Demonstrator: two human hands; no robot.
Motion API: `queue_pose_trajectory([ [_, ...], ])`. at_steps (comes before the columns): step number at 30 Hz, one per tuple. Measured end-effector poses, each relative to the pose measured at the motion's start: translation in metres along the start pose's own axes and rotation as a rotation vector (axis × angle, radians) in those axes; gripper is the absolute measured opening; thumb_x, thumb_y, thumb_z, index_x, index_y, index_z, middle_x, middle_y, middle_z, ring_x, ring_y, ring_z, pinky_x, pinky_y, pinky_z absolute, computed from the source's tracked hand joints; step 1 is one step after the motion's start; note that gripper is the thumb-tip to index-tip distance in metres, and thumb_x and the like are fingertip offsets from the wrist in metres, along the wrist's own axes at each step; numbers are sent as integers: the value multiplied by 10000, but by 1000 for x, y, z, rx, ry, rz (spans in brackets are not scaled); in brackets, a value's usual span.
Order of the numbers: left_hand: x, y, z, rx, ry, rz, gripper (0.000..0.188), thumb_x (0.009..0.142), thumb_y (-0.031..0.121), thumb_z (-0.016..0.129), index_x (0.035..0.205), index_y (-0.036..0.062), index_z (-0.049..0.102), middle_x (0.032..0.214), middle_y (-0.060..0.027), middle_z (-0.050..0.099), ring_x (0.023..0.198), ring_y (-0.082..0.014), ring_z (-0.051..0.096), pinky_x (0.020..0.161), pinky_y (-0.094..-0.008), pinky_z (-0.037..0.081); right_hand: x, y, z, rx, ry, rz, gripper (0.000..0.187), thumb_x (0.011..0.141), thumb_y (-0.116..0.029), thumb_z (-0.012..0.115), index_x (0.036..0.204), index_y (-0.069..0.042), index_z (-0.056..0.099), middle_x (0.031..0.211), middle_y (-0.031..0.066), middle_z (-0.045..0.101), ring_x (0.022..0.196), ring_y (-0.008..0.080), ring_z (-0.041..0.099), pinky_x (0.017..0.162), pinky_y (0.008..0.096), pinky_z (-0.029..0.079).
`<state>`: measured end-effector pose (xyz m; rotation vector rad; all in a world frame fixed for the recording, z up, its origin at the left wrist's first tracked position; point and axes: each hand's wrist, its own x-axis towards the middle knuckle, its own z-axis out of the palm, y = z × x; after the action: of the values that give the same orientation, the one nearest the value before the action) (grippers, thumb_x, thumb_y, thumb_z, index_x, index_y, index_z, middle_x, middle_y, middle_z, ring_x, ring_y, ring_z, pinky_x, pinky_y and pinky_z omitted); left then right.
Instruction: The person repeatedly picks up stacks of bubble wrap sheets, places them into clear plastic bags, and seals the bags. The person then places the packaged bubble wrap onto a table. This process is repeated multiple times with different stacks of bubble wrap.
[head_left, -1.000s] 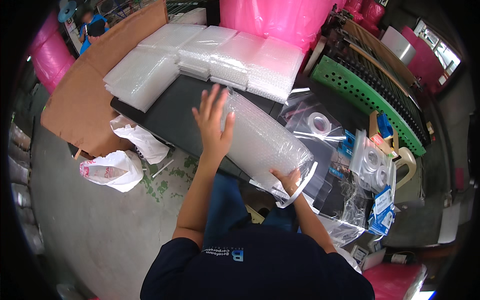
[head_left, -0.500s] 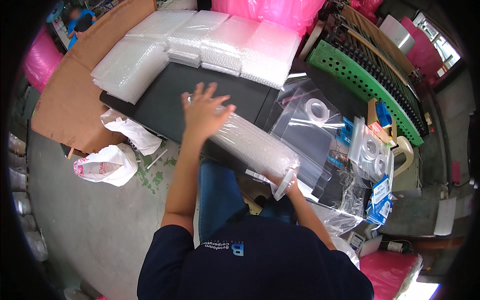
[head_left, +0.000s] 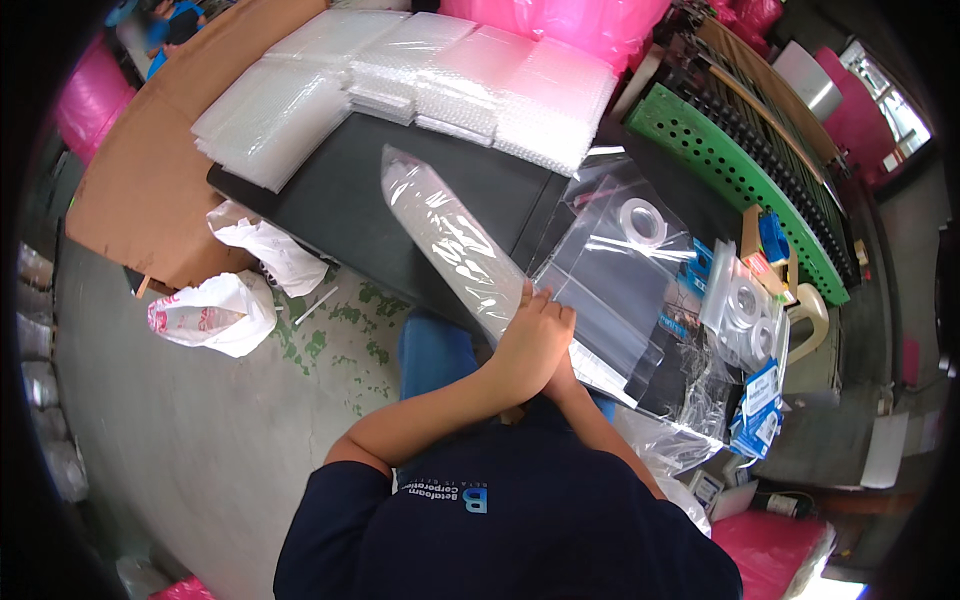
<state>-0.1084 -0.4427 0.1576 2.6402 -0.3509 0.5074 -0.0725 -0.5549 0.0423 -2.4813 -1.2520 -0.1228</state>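
Observation:
A long bubble-wrap bundle (head_left: 455, 250) with a shiny clear plastic surface slants across the dark table, its far end toward the upper left. At its near end, close to my body, my left hand (head_left: 535, 338) is closed with the fingers bent over the edge. My right hand (head_left: 563, 378) lies under and beside the left one at that same end; its fingers are hidden. Just right of the hands are flat clear plastic sheets (head_left: 605, 300), with a roll of clear tape (head_left: 642, 222) on them.
Stacks of bubble-wrap sheets (head_left: 270, 120) line the table's far side. A green perforated machine guard (head_left: 740, 190) stands at the right, near more tape rolls (head_left: 742, 302) and a blue-and-white packet (head_left: 757, 410). White plastic bags (head_left: 225, 315) lie left of the black table (head_left: 330, 200).
My left hand has moved from the bundle's far end down to its near end, beside my right hand. The bundle has turned, and its far end now lies uncovered.

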Motion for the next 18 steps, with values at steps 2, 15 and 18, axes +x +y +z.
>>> queue_pose_trajectory([
  [2, 1, -4, -7, -4, -148, 0, 236, 744, 43, 541, 966, -36, 553, 873, -179, 588, 948, -352, 577, 1019, -534, 331, 4, -1, -3, 232, -73, 50, 497, 886, -204, 534, 1318, -30, 360, 1303, 177, 415, 1203, 290, 430, 970, 375, 388],
  [15, -24, -13, 7, -641, 187, -40, 181, 797, 31, 571, 972, 59, 535, 796, -86, 628, 817, -286, 609, 984, -489, 396, 1, 9, 55, 739, 154, 98, 463, 882, -94, 510, 1316, -1, 376, 1229, 173, 500, 1138, 283, 505, 946, 375, 413],
  [18, -19, -22, -5, -478, 122, 63, 221, 822, 143, 619, 1019, 52, 576, 846, -125, 626, 871, -317, 620, 901, -445, 458, 2, 16, 61, 761, 187, 72, 457, 881, -68, 505, 1315, 6, 380, 1212, 172, 520, 1123, 281, 522, 940, 375, 419],
])
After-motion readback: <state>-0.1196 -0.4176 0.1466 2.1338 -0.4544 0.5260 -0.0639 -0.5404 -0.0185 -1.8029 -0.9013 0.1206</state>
